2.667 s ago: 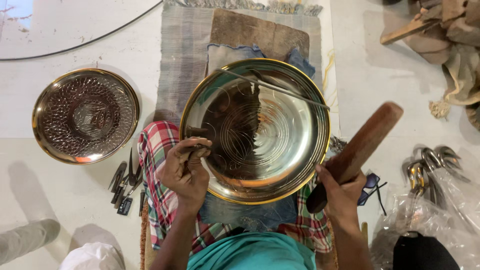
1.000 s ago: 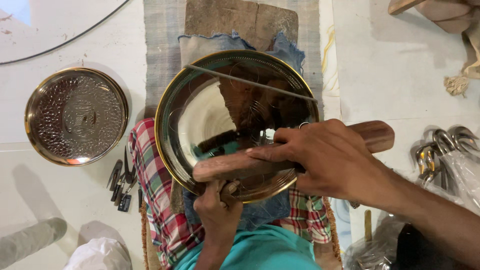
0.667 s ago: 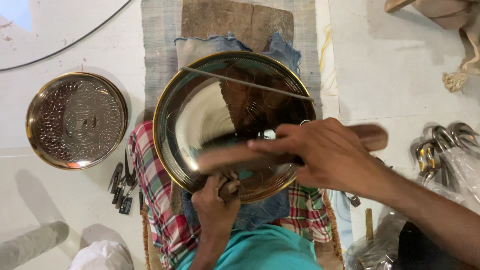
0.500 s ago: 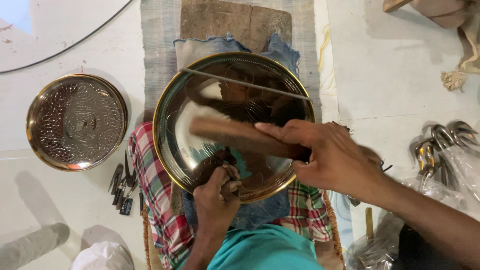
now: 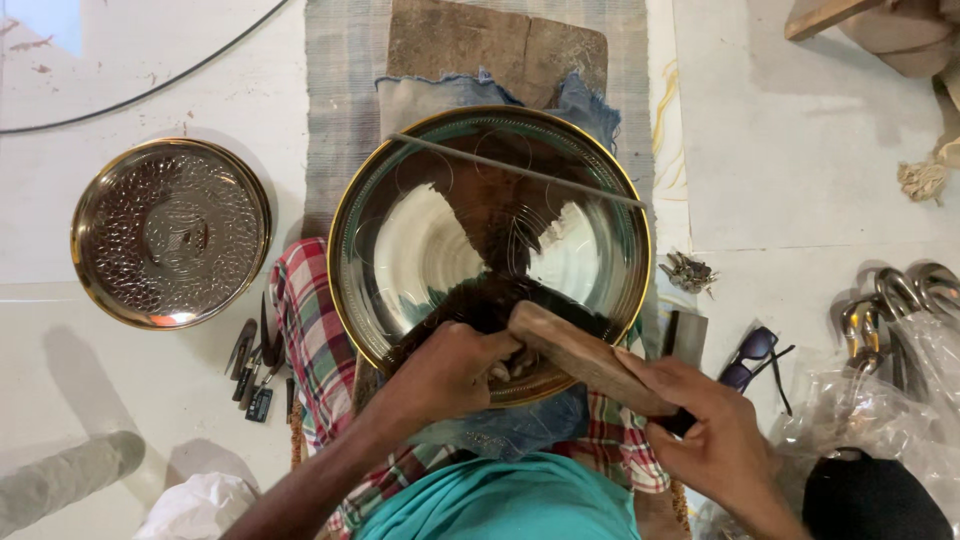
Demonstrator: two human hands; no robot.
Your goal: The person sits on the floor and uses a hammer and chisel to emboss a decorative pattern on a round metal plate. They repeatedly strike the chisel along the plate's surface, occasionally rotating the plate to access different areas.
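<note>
Both hands work at the near rim of a large brass plate [image 5: 440,240] that rests on the person's lap over a checked cloth [image 5: 305,330] and a scrap of blue denim [image 5: 520,430]. Left hand [image 5: 450,372] is curled closed at the plate's lower edge; its fingers seem to pinch a small tool against the metal, though the tool itself is too hidden to name. Right hand [image 5: 710,440] is wrapped tightly around the handle end of a wooden mallet [image 5: 585,358], whose head lies tilted across the rim, touching or just above the left hand's fingers. A thin straight rod [image 5: 515,170] lies across the far part of the plate. On the floor to the left sits a second, smaller embossed plate [image 5: 170,232], with a few small metal tools [image 5: 255,375] between it and the checked cloth. To the right lie dark sunglasses [image 5: 752,355] and, near them, a clear plastic bag [image 5: 880,410].
</note>
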